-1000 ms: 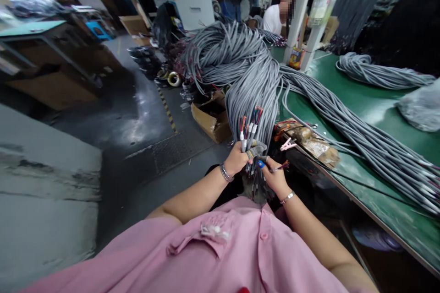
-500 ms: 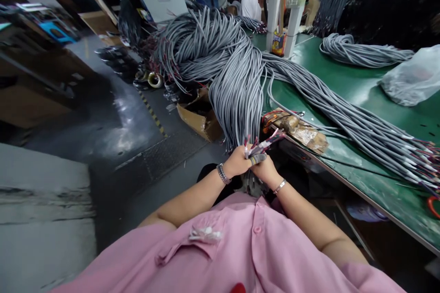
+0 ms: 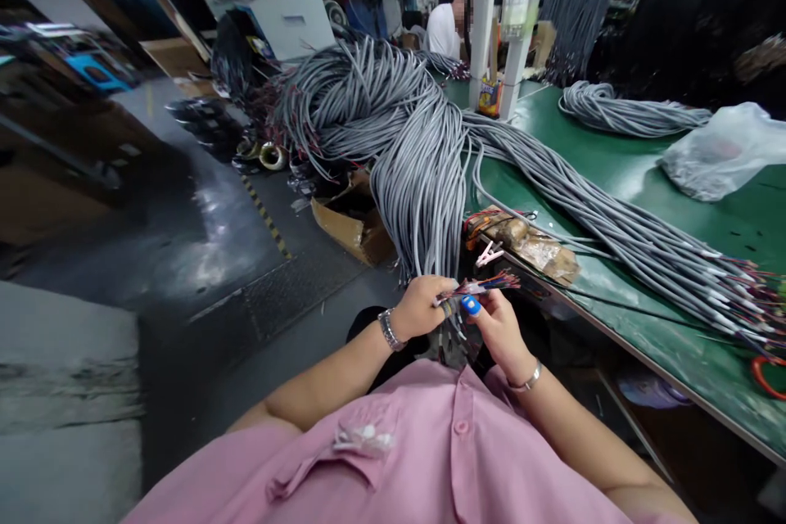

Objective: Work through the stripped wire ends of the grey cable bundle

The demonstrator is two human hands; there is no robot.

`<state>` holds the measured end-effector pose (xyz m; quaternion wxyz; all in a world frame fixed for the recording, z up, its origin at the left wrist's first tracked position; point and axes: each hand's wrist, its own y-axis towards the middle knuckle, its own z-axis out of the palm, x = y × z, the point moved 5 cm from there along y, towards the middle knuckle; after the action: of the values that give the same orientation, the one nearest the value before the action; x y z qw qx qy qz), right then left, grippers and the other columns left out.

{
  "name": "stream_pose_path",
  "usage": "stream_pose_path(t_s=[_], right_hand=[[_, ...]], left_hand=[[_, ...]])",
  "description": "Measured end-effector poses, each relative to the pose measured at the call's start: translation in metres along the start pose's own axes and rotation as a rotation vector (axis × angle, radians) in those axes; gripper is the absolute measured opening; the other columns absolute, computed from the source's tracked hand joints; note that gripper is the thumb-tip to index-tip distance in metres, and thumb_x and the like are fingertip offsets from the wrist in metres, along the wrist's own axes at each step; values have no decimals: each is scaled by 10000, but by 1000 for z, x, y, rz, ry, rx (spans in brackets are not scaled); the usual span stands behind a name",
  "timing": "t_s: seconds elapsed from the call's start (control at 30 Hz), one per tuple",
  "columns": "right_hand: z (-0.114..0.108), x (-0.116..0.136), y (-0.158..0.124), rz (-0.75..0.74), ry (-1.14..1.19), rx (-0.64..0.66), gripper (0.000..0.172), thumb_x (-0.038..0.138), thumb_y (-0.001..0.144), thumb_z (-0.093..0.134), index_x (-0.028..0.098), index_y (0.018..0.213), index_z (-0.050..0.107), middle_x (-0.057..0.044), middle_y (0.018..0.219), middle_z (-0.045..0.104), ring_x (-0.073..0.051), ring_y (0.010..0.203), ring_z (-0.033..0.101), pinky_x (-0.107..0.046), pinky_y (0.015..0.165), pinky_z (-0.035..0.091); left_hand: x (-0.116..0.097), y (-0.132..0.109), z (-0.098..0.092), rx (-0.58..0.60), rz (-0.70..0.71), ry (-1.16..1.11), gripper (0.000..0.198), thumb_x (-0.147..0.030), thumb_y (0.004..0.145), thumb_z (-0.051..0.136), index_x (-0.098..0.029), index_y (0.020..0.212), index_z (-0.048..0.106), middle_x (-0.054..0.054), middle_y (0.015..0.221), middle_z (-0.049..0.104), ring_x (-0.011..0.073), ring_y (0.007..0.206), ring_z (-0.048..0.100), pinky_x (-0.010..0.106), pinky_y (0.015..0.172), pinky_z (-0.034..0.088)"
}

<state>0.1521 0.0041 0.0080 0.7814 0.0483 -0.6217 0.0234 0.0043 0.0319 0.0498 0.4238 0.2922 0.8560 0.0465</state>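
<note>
My left hand is closed around the stripped ends of several grey cables, with a watch on its wrist. The coloured wire ends, red, blue and black, stick out to the right. My right hand pinches at these wires from the right; a blue cover with a pale spot sits on its thumb. Its other fingers are partly hidden behind the thumb and wires. Just above the wires a pale pink clip is at the table edge. A thick bundle of grey cables hangs down behind my left hand.
On the green table lie a long row of grey cables, a taped brown block, a plastic bag and an orange-red handle. An open carton stands on the floor. A person sits beyond the posts.
My right hand has moved apart to the right and its blue thumb now shows. The wire ends have swung flatter to the right. The pink clip shows clearly above them.
</note>
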Motion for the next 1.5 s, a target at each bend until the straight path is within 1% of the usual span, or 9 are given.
stream_pose_path(t_s=[0.1, 0.23, 0.43, 0.6, 0.7, 0.83, 0.93, 1.07, 1.5], right_hand=[[-6, 2, 1, -34, -36, -92, 263, 399, 745, 747, 216, 905, 646, -22, 842, 682, -154, 712, 588, -261, 599, 468], [-14, 1, 4, -24, -78, -55, 230, 403, 767, 726, 185, 791, 657, -2, 697, 626, -119, 598, 521, -244, 547, 422], [-13, 6, 6, 44, 60, 0, 233, 398, 794, 703, 186, 780, 607, 37, 643, 560, -78, 524, 466, -224, 524, 384], [-4, 7, 14, 79, -46, -7, 275, 423, 759, 721, 176, 725, 604, 36, 582, 552, -86, 492, 463, -227, 486, 366], [-2, 5, 18, 57, -84, -47, 268, 409, 741, 738, 173, 720, 615, 41, 562, 539, -82, 482, 441, -224, 471, 347], [-1, 0, 20, 67, 64, -101, 225, 384, 763, 730, 186, 778, 623, 54, 590, 525, -70, 489, 423, -214, 478, 340], [0, -6, 19, 99, 165, -129, 221, 375, 761, 737, 188, 767, 619, 57, 586, 509, -66, 487, 417, -211, 476, 336], [0, -10, 19, 89, 215, -139, 208, 363, 766, 737, 187, 779, 626, 59, 582, 499, -62, 487, 408, -212, 480, 333], [-6, -4, 16, 41, 87, -177, 222, 395, 765, 732, 199, 762, 627, 55, 555, 476, -91, 498, 384, -237, 485, 328]], left_hand=[[-8, 6, 6, 75, 78, 91, 183, -233, 816, 575, -173, 645, 549, -10, 596, 526, 120, 570, 459, 249, 586, 322], [-7, 9, 11, 148, 80, 72, 242, -313, 838, 589, -173, 641, 572, -6, 596, 547, 122, 589, 487, 244, 615, 351], [6, 10, 12, 342, -141, -390, 363, -441, 856, 583, -123, 691, 640, 31, 627, 624, 106, 556, 517, 224, 573, 397], [13, 9, 10, 379, -223, -474, 340, -432, 790, 669, -109, 686, 645, 38, 607, 633, 103, 537, 517, 218, 545, 393], [17, 6, 12, 310, -261, -503, 323, -401, 772, 690, -108, 647, 633, 27, 569, 609, 88, 503, 486, 212, 517, 365], [23, 2, 16, 60, -359, -678, 332, -396, 770, 692, -110, 616, 621, 10, 532, 571, 68, 458, 418, 214, 474, 309], [25, 1, 19, -62, -387, -765, 346, -409, 769, 691, -114, 604, 620, 12, 533, 564, 73, 464, 423, 223, 480, 312], [26, 2, 20, -92, -391, -756, 393, -444, 769, 682, -116, 564, 613, 9, 514, 528, 74, 464, 413, 231, 480, 302], [23, 5, 22, -202, -461, -765, 373, -446, 746, 691, -127, 568, 614, 4, 490, 528, 74, 438, 396, 238, 452, 272]])
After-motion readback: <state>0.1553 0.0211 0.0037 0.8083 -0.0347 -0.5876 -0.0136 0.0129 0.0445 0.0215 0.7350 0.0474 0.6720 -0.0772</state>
